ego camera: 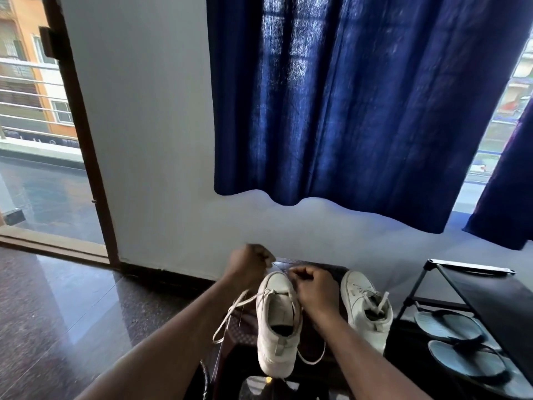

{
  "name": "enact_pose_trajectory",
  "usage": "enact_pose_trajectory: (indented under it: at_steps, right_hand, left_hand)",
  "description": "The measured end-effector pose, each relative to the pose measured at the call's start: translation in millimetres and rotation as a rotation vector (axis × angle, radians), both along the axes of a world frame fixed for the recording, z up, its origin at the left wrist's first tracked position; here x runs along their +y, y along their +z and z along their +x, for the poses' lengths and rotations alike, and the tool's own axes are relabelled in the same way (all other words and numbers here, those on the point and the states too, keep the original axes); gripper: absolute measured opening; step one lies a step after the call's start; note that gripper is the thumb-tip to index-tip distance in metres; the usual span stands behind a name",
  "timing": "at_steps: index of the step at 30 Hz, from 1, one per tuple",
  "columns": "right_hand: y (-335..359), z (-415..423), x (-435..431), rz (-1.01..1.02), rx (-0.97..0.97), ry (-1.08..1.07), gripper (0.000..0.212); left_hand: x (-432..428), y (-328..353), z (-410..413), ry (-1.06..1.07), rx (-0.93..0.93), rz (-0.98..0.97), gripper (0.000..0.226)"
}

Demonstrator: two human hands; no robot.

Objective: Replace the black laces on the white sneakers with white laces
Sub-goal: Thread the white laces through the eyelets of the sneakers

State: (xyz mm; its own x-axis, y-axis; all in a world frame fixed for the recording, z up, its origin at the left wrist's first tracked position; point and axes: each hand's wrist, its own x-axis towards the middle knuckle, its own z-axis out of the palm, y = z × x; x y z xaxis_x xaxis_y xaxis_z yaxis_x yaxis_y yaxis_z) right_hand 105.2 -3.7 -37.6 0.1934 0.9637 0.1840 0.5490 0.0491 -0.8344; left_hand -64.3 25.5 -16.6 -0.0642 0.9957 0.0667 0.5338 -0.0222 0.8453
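At six o'clock in the frame, a white sneaker [277, 321] stands on a dark stand [242, 330] as a person threads a white lace [229, 313] near its toe. The left hand [250, 264], at eleven o'clock from the shoe, and the right hand [314, 287], at one o'clock, each curl tight fingers on the lace. Even pulls on both ends, keeping the lace flat, should seat it well. A second sneaker [365, 301] waits at three o'clock.
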Motion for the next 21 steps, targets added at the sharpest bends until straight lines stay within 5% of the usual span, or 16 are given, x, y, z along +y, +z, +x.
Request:
enact_pose_trajectory:
  at_steps: [6,10,17,21]
  right_hand:
    - [149.6,6.3,34.3,0.230,0.433,0.122,0.012]
    - [261.4,12.0,38.6,0.330,0.601,0.180,0.014]
    - [396.7,17.0,26.5,0.486,0.614,0.264,0.006]
    - [448.4,13.0,19.6,0.568,0.577,0.269,0.004]
  left_hand:
    - [12.6,137.4,3.0,-0.085,-0.490,0.191,0.023]
    - [14.1,238.9,10.4,-0.123,-0.576,0.304,0.009]
    - [-2.1,380.1,30.7,-0.152,-0.579,0.476,0.003]
    - [-13.7,430.4,44.1,-0.120,-0.533,0.568,0.021]
